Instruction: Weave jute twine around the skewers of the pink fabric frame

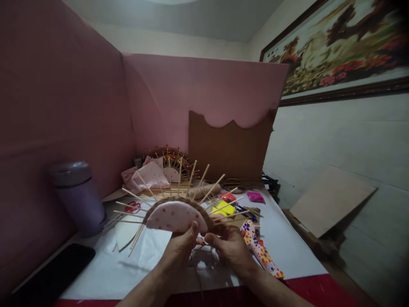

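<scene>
Half-round piece (174, 216): we had it raised above the white sheet (281, 251), sticks (214, 187) fanning from its rim.
Left hand (181, 248): grasped the lower edge, thumb in front.
Right hand (230, 246): at the right end (its exact grip we couldn't tell).
Twine roll (204, 191): lay behind.

The white table (284, 243) bears a tumbler (76, 200) and pink packet (256, 197).

Your hands: two, left hand (180, 251), right hand (234, 251). Dotted half-round (175, 215): one, at least ten sticks (193, 175). On your table (287, 251): one second half-round (171, 175), far edge; one lilac tumbler (78, 209), left edge; one black smartphone (54, 273), near-left corner; one twine spool (204, 190); one magenta packet (256, 197), right edge.
</scene>
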The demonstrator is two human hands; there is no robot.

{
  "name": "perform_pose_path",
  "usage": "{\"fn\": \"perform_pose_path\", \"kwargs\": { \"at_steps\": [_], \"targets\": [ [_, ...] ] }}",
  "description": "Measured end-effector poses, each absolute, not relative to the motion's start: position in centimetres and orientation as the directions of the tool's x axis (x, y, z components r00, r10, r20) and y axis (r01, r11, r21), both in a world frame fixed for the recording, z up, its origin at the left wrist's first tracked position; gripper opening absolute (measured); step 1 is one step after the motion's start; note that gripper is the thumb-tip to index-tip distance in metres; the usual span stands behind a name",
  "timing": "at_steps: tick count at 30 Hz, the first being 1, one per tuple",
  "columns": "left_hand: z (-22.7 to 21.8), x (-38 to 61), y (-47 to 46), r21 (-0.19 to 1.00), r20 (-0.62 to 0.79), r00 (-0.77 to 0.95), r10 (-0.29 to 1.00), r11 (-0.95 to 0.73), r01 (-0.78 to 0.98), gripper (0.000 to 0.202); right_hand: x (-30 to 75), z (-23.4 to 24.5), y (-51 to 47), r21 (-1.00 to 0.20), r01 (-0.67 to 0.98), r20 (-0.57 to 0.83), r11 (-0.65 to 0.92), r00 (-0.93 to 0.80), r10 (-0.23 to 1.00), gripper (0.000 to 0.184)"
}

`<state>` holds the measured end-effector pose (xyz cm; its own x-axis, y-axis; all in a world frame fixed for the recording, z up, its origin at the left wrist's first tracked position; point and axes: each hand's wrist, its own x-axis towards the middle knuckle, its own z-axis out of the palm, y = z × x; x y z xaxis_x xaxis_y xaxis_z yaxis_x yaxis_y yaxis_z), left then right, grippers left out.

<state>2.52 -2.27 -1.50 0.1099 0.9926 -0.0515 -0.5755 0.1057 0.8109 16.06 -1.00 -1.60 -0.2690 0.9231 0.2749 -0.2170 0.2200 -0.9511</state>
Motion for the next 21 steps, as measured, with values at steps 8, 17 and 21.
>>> {"fn": "perform_pose_path", "kwargs": {
  "at_steps": [8, 17, 21],
  "targets": [
    [-2.0, 3.4, -3.0, 0.865, -0.028, 0.054, 0.998, 0.052, -0.498, 0.039, 15.8, -1.6, -1.4, -0.924, -0.38, 0.109, -0.035, -0.349, 0.931, 0.035],
    [0.7, 1.1, -2.3, 0.78, 0.158, -0.153, 0.976, -0.218, -0.586, 0.028, 17.2, -1.2, -0.2, -0.839, -0.544, 0.088, -0.028, -0.187, 0.978, 0.031],
    [0.8, 0.7, -1.6, 0.787, 0.154, -0.169, 0.973, -0.224, -0.574, 0.022, 17.9, -1.0, 0.3, -0.817, -0.577, 0.098, -0.002, -0.142, 0.985, 0.03]
  ]
}}
